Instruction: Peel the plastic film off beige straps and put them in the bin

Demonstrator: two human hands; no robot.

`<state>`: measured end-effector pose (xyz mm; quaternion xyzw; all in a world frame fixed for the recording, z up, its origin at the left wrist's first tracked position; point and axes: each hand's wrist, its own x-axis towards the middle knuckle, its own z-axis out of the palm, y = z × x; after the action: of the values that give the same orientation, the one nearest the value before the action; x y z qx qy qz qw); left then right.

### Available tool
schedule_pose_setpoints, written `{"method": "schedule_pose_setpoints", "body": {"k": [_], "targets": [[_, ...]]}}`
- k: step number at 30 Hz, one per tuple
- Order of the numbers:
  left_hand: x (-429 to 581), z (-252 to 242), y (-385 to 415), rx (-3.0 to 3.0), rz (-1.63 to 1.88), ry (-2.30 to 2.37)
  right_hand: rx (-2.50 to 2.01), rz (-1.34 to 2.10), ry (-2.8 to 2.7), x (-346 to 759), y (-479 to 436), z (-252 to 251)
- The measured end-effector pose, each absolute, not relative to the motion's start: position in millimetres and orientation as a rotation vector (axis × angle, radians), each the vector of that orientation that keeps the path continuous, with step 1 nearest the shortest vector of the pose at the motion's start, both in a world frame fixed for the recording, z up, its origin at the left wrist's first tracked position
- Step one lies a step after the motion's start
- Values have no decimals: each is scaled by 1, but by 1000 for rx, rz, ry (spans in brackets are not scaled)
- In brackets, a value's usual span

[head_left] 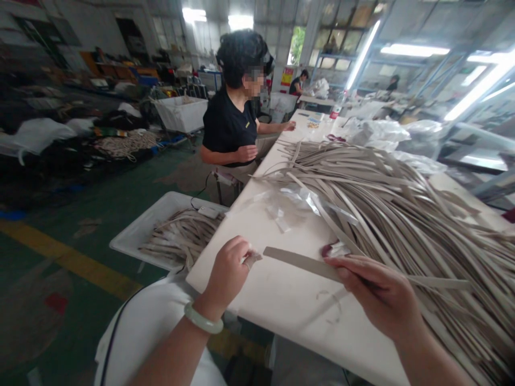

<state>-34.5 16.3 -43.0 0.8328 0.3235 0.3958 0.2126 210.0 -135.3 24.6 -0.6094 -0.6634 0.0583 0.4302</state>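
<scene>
A flat grey-beige strap point(300, 262) is pinched between the thumb and fingers of my right hand point(378, 292). Its free end points left across the white table, and more of it comes out behind the hand on the right. My left hand point(229, 271), with a pale green bangle point(203, 319) at the wrist, is closed in a pinch close to that free end. Something small and whitish shows at its fingertips, too blurred to name. A dark red and white bundle point(336, 249) lies just behind the strap. To the right spreads a large heap of similar straps point(386, 203).
Clear plastic film point(289, 206) lies on the white table point(257, 311). A white bin point(169, 257) of straps stands below its left edge. Beyond, a co-worker point(233, 118) sits at the table's left side. A bottle point(336, 110) and plastic bags point(378, 134) are farther back.
</scene>
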Motion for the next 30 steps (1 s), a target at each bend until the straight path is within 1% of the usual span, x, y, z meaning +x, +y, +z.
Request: {"method": "schedule_pose_setpoints", "body": {"k": [12,24,30], "targets": [[-32,-44,15,2324,1170,908,-1504,225,-1571,209,-133,24],[-35,-46,12,2530,1332,861,-1586,618,-1160,215,-114,11],[-31,-49,13,2618,1314,801,-1704,721,-1178,216,-105,14]]}}
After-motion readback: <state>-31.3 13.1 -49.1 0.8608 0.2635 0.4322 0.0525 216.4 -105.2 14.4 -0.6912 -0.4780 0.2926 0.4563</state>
